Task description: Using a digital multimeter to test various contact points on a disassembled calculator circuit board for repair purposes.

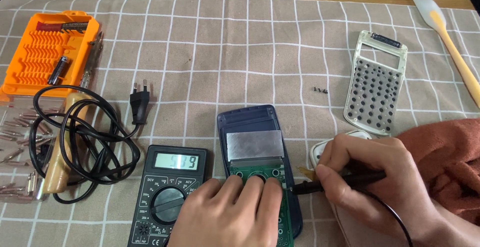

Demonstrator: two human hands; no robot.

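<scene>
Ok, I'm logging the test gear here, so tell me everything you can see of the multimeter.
The multimeter is a black, plastic-looking handheld unit lying flat on the checked cloth, left of the opened blue calculator. A grey display at its top is lit with digits; below sits a round black dial ringed by range markings. Its lower right corner is hidden under the left hand, which seems to rest on it. Its bottom edge is cut off.

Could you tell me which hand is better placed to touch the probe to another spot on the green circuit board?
The right hand: it holds the black probe, tip at the circuit board edge. The left hand lies flat on the board.
</scene>
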